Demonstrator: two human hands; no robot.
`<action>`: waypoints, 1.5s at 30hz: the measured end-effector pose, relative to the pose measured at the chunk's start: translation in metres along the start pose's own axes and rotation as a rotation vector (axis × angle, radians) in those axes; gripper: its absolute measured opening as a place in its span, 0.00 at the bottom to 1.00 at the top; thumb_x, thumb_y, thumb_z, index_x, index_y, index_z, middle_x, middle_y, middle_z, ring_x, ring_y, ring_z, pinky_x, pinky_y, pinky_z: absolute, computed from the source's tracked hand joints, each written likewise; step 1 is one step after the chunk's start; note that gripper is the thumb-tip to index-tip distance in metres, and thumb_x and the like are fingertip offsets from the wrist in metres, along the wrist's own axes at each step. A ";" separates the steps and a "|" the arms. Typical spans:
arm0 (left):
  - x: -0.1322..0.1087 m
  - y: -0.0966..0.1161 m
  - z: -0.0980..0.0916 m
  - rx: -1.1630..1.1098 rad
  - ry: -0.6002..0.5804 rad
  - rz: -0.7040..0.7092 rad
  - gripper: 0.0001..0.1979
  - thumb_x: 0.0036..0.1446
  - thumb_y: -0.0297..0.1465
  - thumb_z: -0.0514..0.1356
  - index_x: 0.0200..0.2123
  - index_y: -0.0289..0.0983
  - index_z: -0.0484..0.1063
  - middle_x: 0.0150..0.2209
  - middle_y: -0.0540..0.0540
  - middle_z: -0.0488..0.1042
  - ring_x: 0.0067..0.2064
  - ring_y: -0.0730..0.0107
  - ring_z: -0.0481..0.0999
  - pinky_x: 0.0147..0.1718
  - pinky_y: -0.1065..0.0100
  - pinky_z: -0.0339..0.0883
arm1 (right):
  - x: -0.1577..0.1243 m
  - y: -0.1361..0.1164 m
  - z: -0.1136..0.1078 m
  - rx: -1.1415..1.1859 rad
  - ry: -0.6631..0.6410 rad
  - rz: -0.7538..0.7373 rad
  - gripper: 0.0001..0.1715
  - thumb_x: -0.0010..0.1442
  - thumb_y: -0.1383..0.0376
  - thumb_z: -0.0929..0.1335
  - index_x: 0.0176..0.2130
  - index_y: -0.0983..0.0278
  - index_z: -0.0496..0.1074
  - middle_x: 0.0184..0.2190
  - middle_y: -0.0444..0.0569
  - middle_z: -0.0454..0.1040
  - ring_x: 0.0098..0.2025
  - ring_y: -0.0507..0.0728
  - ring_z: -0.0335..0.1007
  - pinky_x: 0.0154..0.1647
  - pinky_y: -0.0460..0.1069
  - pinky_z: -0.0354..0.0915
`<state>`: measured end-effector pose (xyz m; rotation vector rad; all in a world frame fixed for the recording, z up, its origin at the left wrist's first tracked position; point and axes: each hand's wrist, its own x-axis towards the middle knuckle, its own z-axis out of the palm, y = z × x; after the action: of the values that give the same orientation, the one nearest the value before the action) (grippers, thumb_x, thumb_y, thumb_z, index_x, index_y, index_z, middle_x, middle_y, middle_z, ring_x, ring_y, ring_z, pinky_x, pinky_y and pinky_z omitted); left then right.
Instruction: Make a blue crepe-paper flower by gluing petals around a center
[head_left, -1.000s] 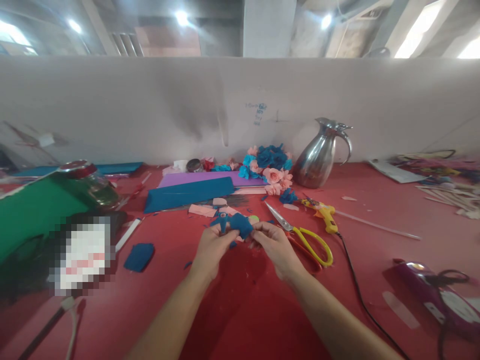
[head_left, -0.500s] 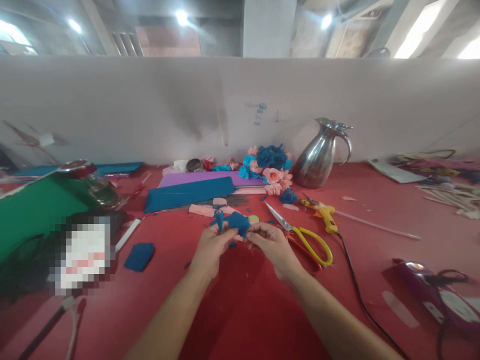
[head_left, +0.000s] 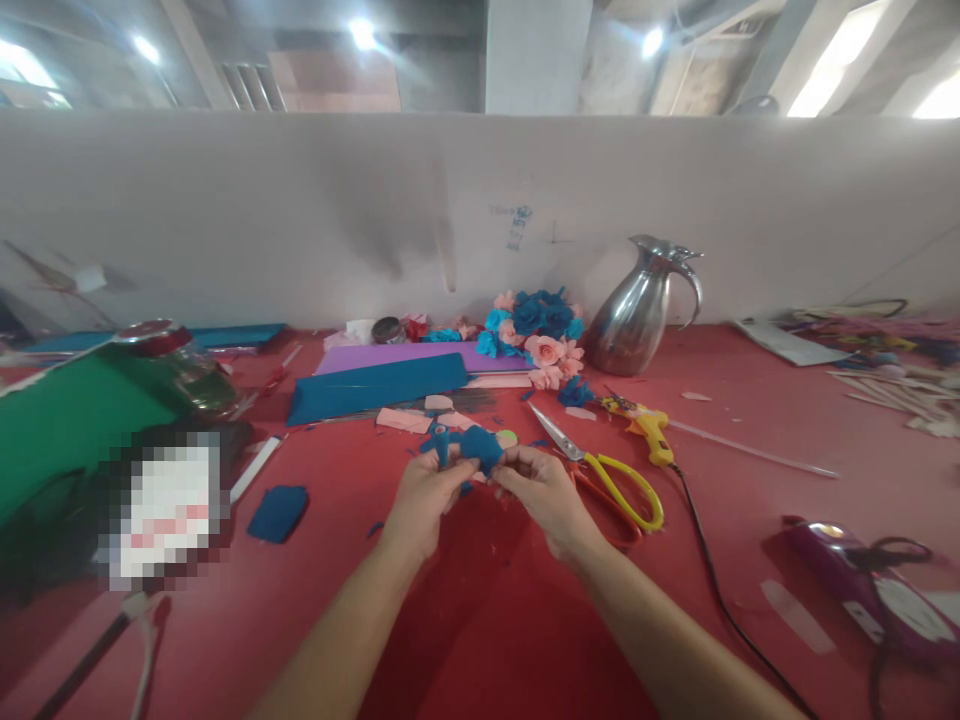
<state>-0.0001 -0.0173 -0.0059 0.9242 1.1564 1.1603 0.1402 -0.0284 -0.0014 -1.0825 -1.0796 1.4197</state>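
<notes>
Between my two hands, over the red table, is a dark blue crepe paper petal (head_left: pixel 481 449). My left hand (head_left: pixel 429 492) pinches its left side, and a small rolled blue paper piece (head_left: pixel 442 445) stands up at the fingers of the same hand. On the petal's right edge, the fingertips of my right hand (head_left: pixel 545 492) are closed. Scissors (head_left: pixel 600 470) with yellow and orange handles lie just right of my right hand. To the left rests a small stack of cut blue paper (head_left: pixel 277 514).
Paper flowers (head_left: pixel 544 335) in blue and pink sit beside a metal jug (head_left: pixel 643 305) at the back. A yellow glue gun (head_left: pixel 654 435) trails its cord down the right side. Blue paper (head_left: pixel 379 388) lies behind my hands, and a lidded jar (head_left: pixel 180 370) leans at left.
The petal between my fingers looks slightly rounder and more cupped. Both hands stay in nearly the same place.
</notes>
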 end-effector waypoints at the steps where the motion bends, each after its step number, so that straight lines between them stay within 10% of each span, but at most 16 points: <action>1: 0.000 0.000 0.000 0.003 0.002 0.001 0.09 0.41 0.34 0.68 0.23 0.35 0.73 0.16 0.53 0.66 0.19 0.77 0.63 0.20 0.72 0.52 | 0.000 0.000 0.000 0.002 0.001 0.001 0.07 0.44 0.62 0.70 0.23 0.63 0.70 0.21 0.42 0.71 0.24 0.50 0.62 0.28 0.47 0.59; 23: -0.003 0.005 0.002 0.008 0.060 -0.019 0.10 0.39 0.33 0.68 0.20 0.34 0.71 0.15 0.57 0.61 0.15 0.84 0.49 0.17 0.72 0.39 | -0.001 -0.001 0.003 -0.057 -0.024 -0.005 0.04 0.44 0.64 0.69 0.24 0.63 0.73 0.20 0.41 0.71 0.23 0.50 0.63 0.29 0.47 0.60; 36: -0.003 0.008 0.003 0.148 0.192 0.175 0.13 0.38 0.27 0.68 0.32 0.37 0.77 0.30 0.48 0.78 0.29 0.69 0.73 0.30 0.70 0.64 | 0.000 0.001 0.000 -0.075 0.017 -0.013 0.05 0.45 0.64 0.68 0.23 0.64 0.72 0.19 0.42 0.71 0.23 0.51 0.64 0.29 0.47 0.59; 45: -0.010 0.011 0.007 0.166 -0.107 0.053 0.14 0.45 0.31 0.64 0.37 0.36 0.81 0.34 0.45 0.81 0.37 0.62 0.77 0.40 0.65 0.67 | 0.002 0.005 -0.004 -0.010 -0.012 -0.020 0.07 0.46 0.62 0.70 0.23 0.64 0.72 0.20 0.43 0.72 0.26 0.51 0.66 0.31 0.47 0.60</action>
<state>0.0049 -0.0249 0.0082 1.1367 1.1593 1.0550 0.1427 -0.0265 -0.0067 -1.0682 -1.1044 1.4082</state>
